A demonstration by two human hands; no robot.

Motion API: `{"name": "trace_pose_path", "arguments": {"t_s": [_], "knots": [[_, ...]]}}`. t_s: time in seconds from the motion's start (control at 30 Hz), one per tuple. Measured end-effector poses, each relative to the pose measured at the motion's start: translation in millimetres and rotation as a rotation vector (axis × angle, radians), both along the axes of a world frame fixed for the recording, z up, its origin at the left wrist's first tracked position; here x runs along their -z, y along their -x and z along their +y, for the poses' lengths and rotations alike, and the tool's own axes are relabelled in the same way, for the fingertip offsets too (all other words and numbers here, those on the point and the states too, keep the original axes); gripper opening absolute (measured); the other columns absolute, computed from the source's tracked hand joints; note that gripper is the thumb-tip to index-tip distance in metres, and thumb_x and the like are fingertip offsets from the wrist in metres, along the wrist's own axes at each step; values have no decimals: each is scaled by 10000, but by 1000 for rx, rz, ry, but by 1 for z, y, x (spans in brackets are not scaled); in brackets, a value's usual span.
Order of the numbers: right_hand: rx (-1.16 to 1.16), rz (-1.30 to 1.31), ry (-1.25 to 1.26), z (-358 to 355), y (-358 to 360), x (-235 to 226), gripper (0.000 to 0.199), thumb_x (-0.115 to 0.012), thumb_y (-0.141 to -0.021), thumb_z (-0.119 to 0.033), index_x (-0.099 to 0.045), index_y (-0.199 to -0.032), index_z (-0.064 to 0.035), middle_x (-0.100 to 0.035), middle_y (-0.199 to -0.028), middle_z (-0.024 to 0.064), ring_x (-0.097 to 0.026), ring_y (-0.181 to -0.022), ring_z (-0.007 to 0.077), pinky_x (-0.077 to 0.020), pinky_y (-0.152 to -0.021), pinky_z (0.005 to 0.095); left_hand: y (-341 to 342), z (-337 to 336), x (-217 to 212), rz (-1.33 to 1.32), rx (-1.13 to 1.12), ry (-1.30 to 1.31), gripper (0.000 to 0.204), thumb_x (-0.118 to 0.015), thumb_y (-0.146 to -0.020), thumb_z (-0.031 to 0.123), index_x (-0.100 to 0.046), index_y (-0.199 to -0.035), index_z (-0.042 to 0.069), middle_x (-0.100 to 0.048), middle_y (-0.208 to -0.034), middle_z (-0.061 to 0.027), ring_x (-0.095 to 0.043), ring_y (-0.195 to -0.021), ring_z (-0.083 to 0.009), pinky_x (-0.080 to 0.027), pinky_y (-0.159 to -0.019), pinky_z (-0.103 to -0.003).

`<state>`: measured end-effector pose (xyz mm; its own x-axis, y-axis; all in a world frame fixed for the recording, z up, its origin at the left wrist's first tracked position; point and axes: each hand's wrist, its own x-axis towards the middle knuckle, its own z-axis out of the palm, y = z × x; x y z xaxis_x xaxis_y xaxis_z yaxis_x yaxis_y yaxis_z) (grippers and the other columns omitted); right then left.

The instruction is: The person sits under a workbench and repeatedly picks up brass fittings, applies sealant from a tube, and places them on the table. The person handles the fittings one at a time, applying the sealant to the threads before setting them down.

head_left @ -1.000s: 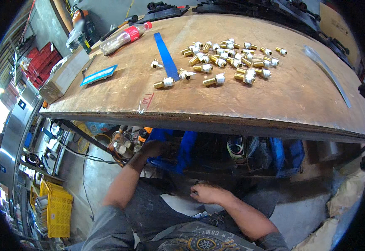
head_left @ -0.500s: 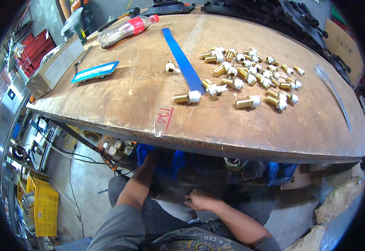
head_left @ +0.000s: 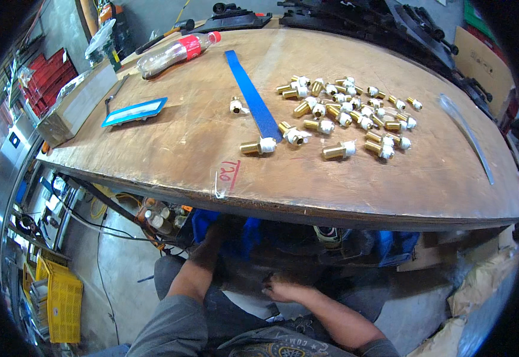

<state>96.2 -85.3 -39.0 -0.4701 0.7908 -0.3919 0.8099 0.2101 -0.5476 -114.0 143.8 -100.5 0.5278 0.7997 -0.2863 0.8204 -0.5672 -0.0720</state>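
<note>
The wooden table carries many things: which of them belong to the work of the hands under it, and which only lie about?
Likely belonging to the work:
- brass fittings with white tape on their threads
- blue bin under the wooden table, where the left hand reaches
- right hand, low by the lap; what it holds cannot be told

Only lying about:
- plastic bottle
- blue strip
- blue-framed tray
- yellow crate

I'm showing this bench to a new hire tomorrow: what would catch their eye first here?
Most striking is the cluster of brass fittings with white-wrapped ends, spread over the middle and right of the wooden tabletop. A blue strip runs diagonally beside them, and a clear plastic bottle with a red label lies at the far left edge. Below the table edge, the right hand rests over the lap; the left hand reaches into shadow.
</note>
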Motion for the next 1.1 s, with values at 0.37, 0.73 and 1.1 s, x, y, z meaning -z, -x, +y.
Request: {"name": "trace_pose_path", "arguments": {"t_s": [0.37, 0.73, 1.1], "knots": [[80, 199, -7, 10, 4, -13, 331, -584, -870, -302, -639, -1034, -20, -639, -993, 241, -594, -961, 404, -466, -863, 505, 17, -10, -39, -171, 204, -395, 360, -615, -852, 295, -641, -1094, 30, -663, -1057, -137, -616, -1003, -310, -480, -897, -418], [339, 748, -47, 24, -15, -91, 233, -610, -905, -267, -657, -959, -46, -646, -897, 111, -613, -883, 254, -475, -799, 369, 16, -102, -148, -764, 288, 254, 318, -690, -796, 206, -639, -1046, 17, -677, -960, -92, -627, -891, -236, -500, -823, -364], [503, 841, -136, -2, -9, -87, 180, -623, -923, -237, -644, -978, -68, -631, -910, 36, -570, -863, 125, -461, -788, 284, -33, -168, -128, -1592, -372, 1011, 174, -670, -864, 94, -621, -1018, 30, -631, -929, -19, -560, -847, -101, -460, -765, -261]]}}
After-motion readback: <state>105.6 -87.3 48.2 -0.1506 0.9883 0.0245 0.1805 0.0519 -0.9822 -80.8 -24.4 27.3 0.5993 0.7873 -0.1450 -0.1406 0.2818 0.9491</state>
